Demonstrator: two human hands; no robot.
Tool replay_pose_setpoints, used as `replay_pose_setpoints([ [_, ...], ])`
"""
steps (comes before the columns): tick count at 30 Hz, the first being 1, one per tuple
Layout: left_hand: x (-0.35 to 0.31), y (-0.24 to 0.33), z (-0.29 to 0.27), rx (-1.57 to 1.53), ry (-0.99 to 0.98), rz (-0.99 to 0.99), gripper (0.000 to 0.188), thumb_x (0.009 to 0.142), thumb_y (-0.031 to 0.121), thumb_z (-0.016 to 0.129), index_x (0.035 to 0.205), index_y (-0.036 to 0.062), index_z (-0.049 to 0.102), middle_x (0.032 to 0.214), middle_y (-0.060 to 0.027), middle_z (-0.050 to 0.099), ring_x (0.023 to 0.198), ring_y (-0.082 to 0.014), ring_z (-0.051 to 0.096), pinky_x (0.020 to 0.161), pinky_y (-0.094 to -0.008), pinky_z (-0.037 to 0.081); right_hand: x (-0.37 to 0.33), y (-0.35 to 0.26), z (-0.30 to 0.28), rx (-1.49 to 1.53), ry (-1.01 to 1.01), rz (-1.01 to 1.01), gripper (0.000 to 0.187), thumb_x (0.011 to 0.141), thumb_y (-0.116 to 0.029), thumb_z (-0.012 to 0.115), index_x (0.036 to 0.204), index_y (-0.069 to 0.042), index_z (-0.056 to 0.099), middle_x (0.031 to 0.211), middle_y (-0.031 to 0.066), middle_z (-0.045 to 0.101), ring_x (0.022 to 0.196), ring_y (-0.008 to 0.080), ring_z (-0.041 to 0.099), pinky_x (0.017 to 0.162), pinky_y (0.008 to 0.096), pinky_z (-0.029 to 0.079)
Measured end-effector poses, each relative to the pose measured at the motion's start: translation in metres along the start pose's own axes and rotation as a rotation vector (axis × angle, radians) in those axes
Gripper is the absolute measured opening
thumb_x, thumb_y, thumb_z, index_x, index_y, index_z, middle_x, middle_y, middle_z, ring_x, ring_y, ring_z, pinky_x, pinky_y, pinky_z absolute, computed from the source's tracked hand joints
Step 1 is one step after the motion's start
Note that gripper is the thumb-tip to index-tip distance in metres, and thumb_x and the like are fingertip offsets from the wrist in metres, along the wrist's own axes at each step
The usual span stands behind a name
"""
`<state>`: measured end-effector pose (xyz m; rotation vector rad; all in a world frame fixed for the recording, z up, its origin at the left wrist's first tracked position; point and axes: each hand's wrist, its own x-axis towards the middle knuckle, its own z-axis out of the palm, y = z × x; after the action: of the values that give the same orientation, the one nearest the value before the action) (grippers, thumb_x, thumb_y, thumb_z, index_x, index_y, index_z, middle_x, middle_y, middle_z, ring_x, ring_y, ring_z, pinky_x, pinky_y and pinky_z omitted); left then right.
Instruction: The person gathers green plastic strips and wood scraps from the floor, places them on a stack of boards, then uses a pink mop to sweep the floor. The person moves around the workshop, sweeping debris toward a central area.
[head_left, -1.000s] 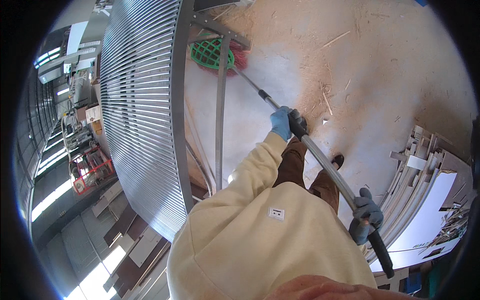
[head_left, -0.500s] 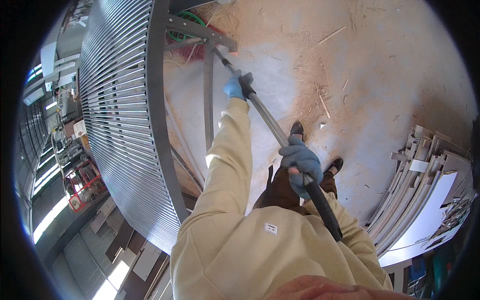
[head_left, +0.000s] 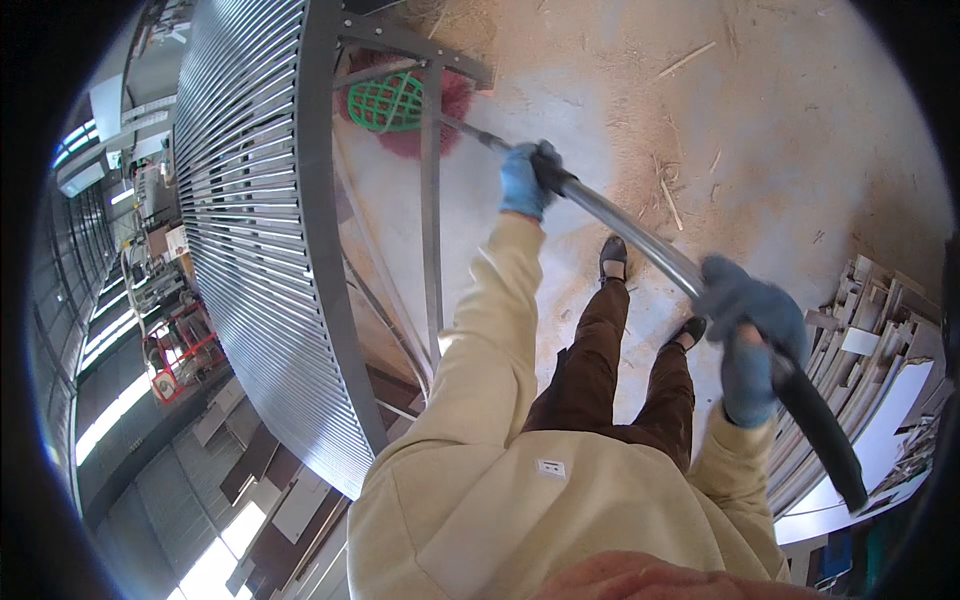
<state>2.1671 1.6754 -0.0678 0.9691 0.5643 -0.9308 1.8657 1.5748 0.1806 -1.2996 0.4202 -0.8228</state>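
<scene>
Dusty concrete floor (head_left: 800, 130) lies partly swept: my left hand (head_left: 527, 178) and right hand (head_left: 752, 330) clench the broom handle (head_left: 630, 232), its head (head_left: 400, 105) under the grille (head_left: 250, 230); sawdust remains right.

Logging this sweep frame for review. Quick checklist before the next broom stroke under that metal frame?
1. Left hand wrapped round the broom handle: ok.
2. Right hand gripping near the black end of the handle: ok.
3. Broom head down on the floor: cannot tell, partly behind the metal post.
4. Handle free of the post: cannot tell, they cross in this view.
5. Shoes behind the sawdust: ok.
</scene>
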Motion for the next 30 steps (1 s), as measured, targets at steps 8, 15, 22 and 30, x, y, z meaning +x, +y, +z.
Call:
replay_pose_setpoints([
  [8,-0.026,0.008,-0.015,0.099,0.01,0.073,0.019,0.091,0.012,0.059,0.106,0.0014,0.056,0.09,-0.0125,0.066,0.072,-0.0225,0.065,0.067,-0.0363,0.058,-0.052,0.016,0.027,0.109,0.007,-0.241,0.019,0.095,-0.017,0.068,0.084,-0.006,0.057,0.074,0.0132,0.068,0.073,0.034,0.07,0.088,0.0615,0.051],
  [15,0.101,0.064,-0.053,0.272,0.166,0.072,0.026,0.093,0.017,0.062,0.112,0.002,0.053,0.089,-0.0178,0.071,0.07,-0.029,0.069,0.067,-0.0391,0.06,-0.03,0.173,0.09,0.157,0.076,-0.23,0.01,0.094,-0.006,0.065,0.09,-0.006,0.055,0.082,0.0139,0.069,0.087,0.0355,0.072,0.099,0.0615,0.047],
  [22,0.088,0.053,-0.052,0.287,0.096,0.027,0.018,0.091,0.019,0.063,0.102,0.0056,0.057,0.082,-0.0129,0.069,0.07,-0.0273,0.067,0.069,-0.0395,0.059,-0.013,0.14,0.06,0.09,-0.041,-0.189,0.009,0.091,-0.003,0.064,0.085,-0.004,0.058,0.08,0.0139,0.068,0.083,0.033,0.072,0.099,0.0606,0.048],
  [30,-0.077,-0.047,-0.014,-0.01,0.014,-0.083,0.014,0.088,0.018,0.068,0.091,0.0088,0.058,0.083,-0.0091,0.064,0.074,-0.0255,0.064,0.069,-0.0393,0.057,-0.028,-0.027,-0.019,0.037,-0.154,-0.147,0.015,0.09,-0.009,0.07,0.082,-0.004,0.058,0.073,0.0123,0.067,0.072,0.0313,0.07,0.09,0.0564,0.054],
])
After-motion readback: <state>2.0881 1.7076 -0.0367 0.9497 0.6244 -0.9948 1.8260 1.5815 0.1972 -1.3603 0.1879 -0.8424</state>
